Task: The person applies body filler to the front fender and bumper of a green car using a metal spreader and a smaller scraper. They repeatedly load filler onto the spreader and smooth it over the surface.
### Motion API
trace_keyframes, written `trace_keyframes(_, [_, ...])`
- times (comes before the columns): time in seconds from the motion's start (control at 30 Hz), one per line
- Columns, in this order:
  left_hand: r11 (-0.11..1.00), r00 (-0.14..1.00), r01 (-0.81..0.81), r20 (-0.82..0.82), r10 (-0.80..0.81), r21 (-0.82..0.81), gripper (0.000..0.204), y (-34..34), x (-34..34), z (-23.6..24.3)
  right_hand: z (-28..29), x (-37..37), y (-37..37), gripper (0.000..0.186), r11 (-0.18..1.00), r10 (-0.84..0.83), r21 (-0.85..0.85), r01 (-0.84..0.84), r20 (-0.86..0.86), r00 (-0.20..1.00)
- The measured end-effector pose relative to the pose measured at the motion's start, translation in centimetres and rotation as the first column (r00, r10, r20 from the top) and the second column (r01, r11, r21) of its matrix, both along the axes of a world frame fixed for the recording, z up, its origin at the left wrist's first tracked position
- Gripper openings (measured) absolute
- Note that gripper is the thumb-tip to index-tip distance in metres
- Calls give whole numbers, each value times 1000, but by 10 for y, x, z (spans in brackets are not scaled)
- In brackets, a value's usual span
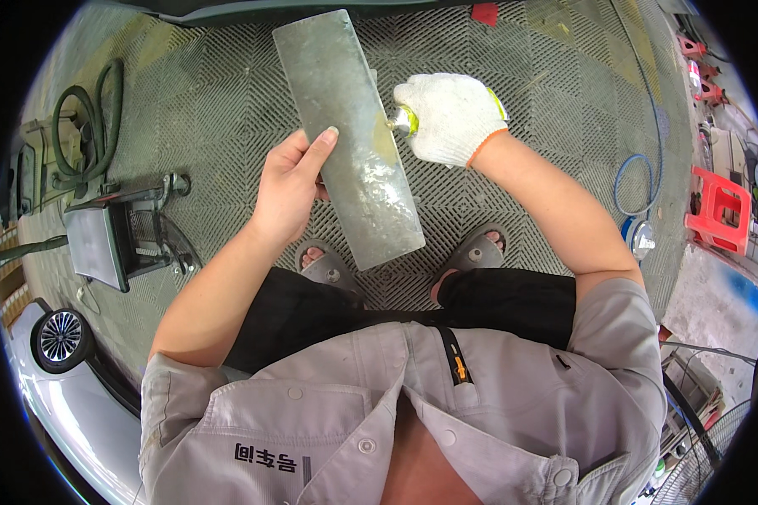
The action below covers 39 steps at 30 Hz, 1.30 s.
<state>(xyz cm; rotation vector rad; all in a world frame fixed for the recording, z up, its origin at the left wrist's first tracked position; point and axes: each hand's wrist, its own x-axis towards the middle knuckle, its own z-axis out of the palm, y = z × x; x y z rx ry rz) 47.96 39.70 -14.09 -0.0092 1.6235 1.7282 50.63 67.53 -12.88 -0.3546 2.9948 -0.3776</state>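
Note:
My bare left hand grips a long rectangular grey metal plate with the thumb across its face and fingers behind it; the plate is smeared, with a pale yellowish patch and glossy spots near its right side. My right hand, in a white knitted glove with an orange cuff, is closed on a yellow-green tool with a metal part, held at the plate's right edge. The tool's working end is too hidden to tell clearly.
Grated floor mats lie underfoot. At left are a coiled hose, a wheeled machine and a silver car. At right stand a red stool, a blue cord and a fan. A dark edge crosses the top.

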Motion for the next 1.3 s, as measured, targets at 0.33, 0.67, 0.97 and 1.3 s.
trace_keyframes(0.33, [997, 1000, 3, -30, -5, -78, 29, 2, 3, 3, -2, 1, -2, 23, 998, 26, 52, -26, 13, 1000])
trace_keyframes(0.67, [993, 999, -39, -25, 36, -116, 29, 6, 3, -1, 4, -3, -3, 25, 994, 43, 92, -52, 92, 995])
trace_keyframes(0.97, [994, 999, -28, -31, 25, -106, 29, 7, 3, -8, 1, -2, -2, 24, 994, 36, 96, -45, 96, 995])
trace_keyframes(1.3, [992, 1000, 2, 16, 0, -128, 30, 3, -4, -22, -18, -3, -7, 21, 990, 14, 140, -15, 6, 1000])
